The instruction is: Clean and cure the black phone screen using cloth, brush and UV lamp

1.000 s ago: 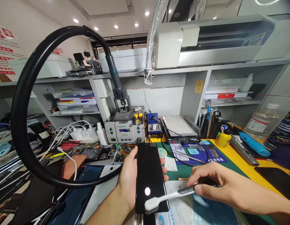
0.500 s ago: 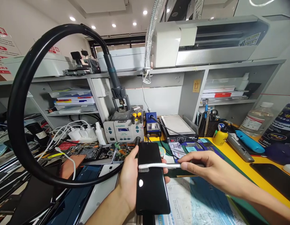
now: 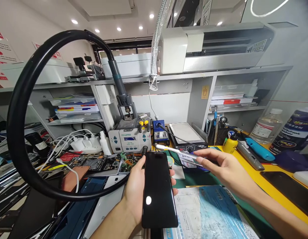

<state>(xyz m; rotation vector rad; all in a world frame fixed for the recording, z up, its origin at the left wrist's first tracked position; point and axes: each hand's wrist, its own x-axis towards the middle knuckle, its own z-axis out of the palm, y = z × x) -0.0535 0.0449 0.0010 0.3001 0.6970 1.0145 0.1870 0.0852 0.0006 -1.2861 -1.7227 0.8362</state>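
My left hand (image 3: 135,187) is wrapped around a black smartphone (image 3: 159,196), its dark glossy screen facing me and a bright reflection low on the left side. The fingertips show along the phone's right edge. Between thumb and fingers, my right hand (image 3: 215,162) pinches a white toothbrush (image 3: 177,151). The brush head lies at the phone's top edge in the view; whether it touches cannot be told, and the bristles are hard to see. A thin shiny strip shows beneath the brush handle, too unclear to name.
A thick black hose (image 3: 18,139) loops on the left from a hot air station (image 3: 129,141). Phones, circuit boards (image 3: 90,162) and white cables crowd the left. A blue-and-white printed mat (image 3: 208,212) lies under the hands. Bottles, including a yellow one (image 3: 230,144), stand on the right.
The toothbrush has moved from the middle of the phone's screen up to its top edge, and its bristles no longer show clearly. My left hand still holds the phone. The view has shifted slightly.
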